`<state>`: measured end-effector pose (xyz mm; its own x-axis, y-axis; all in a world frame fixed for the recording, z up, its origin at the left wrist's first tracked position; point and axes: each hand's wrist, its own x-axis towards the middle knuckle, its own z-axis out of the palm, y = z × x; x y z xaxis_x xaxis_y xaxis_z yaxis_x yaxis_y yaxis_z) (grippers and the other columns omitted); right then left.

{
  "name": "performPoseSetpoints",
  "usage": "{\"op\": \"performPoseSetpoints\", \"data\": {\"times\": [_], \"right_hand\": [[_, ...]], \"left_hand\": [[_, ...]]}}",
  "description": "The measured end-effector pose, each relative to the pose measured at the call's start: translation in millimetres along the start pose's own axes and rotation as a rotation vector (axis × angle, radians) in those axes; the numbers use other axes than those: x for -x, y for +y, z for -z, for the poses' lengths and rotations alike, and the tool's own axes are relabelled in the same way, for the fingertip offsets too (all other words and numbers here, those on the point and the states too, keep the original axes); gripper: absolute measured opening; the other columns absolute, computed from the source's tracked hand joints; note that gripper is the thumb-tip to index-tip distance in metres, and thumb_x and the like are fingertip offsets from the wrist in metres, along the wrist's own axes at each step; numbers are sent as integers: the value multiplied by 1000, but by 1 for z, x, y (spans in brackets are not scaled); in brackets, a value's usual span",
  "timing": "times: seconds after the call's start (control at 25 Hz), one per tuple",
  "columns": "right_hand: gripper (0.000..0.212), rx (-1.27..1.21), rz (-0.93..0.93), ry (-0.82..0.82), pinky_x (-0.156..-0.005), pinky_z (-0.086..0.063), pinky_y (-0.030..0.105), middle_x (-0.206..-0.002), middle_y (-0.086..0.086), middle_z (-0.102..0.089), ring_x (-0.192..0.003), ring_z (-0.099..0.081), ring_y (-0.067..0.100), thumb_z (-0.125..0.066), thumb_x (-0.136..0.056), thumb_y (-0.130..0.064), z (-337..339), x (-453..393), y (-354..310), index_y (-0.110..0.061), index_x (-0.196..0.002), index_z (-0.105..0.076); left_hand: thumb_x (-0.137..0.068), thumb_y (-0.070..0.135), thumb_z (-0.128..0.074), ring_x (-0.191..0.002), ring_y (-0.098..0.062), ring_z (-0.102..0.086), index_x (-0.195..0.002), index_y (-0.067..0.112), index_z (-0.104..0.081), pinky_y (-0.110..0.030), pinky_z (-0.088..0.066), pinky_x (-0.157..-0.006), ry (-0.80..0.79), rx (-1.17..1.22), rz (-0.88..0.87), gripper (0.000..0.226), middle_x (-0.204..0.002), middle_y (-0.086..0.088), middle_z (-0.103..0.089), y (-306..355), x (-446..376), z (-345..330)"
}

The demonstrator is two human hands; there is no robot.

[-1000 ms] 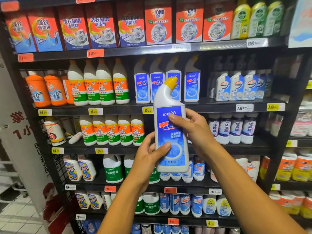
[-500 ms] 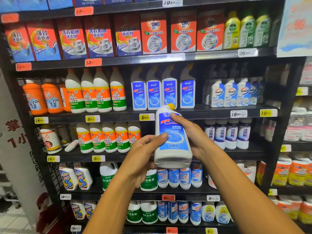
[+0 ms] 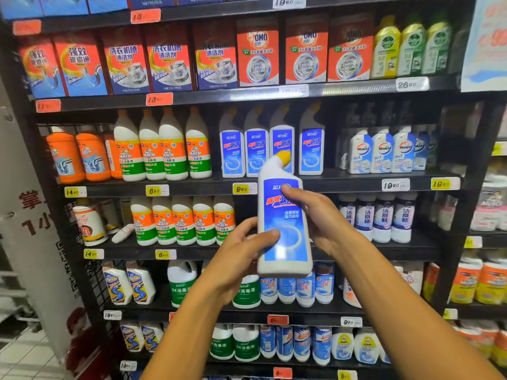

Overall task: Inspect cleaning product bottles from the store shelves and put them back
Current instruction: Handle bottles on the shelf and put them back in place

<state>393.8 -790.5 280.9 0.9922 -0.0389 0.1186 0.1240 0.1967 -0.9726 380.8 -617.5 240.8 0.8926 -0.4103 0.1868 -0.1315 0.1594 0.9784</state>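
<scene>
Here both hands' grip clasps an upright white, blue-labelled, yellow-capped bottle.

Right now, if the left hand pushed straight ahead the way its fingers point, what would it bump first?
The left hand already grips the held bottle, so that blocks it. Past the bottle, probably the shelf edge or the four blue bottles above; depth is unclear.

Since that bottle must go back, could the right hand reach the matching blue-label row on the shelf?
Probably yes: the right hand holds the bottle just below the blue-label row, with nothing between.
</scene>
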Motion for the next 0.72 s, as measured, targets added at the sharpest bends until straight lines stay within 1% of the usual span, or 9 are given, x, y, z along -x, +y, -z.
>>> {"op": "performPoseSetpoints", "data": {"times": [0.08,0.16,0.24,0.32,0.44,0.52,0.6,0.68,0.72], "right_hand": [[23,65,106,-27,-95,-52,49,-99,10,-77,-89,-73,24,-76,-79,-30,1,1,2,-15,-97,-73],[33,65,171,-90,-92,-54,44,-105,8,-76,-96,-72,25,-75,-75,-30,2,2,8,-17,-105,-70],[45,46,206,-129,-85,-58,39,-108,8,-75,-100,-72,24,-74,-74,-28,3,3,14,-14,-115,-64],[47,31,232,-118,-73,-61,31,-105,6,-76,-96,-74,21,-74,-75,-25,1,4,16,-12,-118,-61],[39,-17,292,9,-62,-57,24,-95,4,-78,-84,-75,16,-76,-80,-11,-9,2,16,-5,-115,-59],[38,30,345,94,-63,-58,25,-93,4,-78,-82,-75,16,-80,-80,-10,-20,3,16,-5,-111,-59],[38,115,382,95,-66,-59,26,-96,1,-77,-85,-75,15,-82,-79,-19,-24,5,15,-11,-109,-60],[31,182,394,20,-65,-58,24,-97,-3,-76,-87,-73,9,-76,-83,-30,-19,9,7,-17,-107,-63],[26,201,392,-6,-67,-59,26,-97,-4,-76,-87,-72,7,-71,-87,-33,-15,9,2,-19,-107,-64]], "left_hand": [[-89,12,-67,-89,-16,-75,-117,30,-58,-24,-57,-63,-12,-19,-31,34,-102,0,-77,-12,-3,4],[-89,6,-67,-94,-15,-73,-121,34,-55,-21,-56,-67,10,-48,-84,45,-106,1,-76,-23,-6,7],[-87,4,-68,-103,-16,-71,-132,32,-49,-26,-58,-76,42,-62,-114,56,-114,0,-74,-30,-9,10],[-87,6,-71,-115,-18,-65,-144,27,-40,-36,-56,-92,90,-96,-142,69,-128,-1,-66,-36,-10,10],[-72,33,-83,-124,-12,-55,-152,28,-25,-41,-52,-100,265,-323,-216,99,-142,6,-48,-45,-8,-6],[-58,51,-81,-128,-16,-50,-151,27,-20,-43,-50,-100,363,-552,-232,114,-143,4,-39,-49,-8,-25],[-60,44,-83,-124,-20,-52,-149,28,-22,-44,-52,-95,395,-571,-261,109,-138,2,-41,-51,-10,-32],[-64,28,-83,-114,-12,-61,-137,45,-39,-34,-56,-87,286,-336,-334,87,-127,10,-57,-50,-12,-20],[-62,26,-83,-110,-8,-63,-128,51,-47,-27,-57,-83,196,-211,-324,79,-121,16,-63,-48,-12,-11]]}}
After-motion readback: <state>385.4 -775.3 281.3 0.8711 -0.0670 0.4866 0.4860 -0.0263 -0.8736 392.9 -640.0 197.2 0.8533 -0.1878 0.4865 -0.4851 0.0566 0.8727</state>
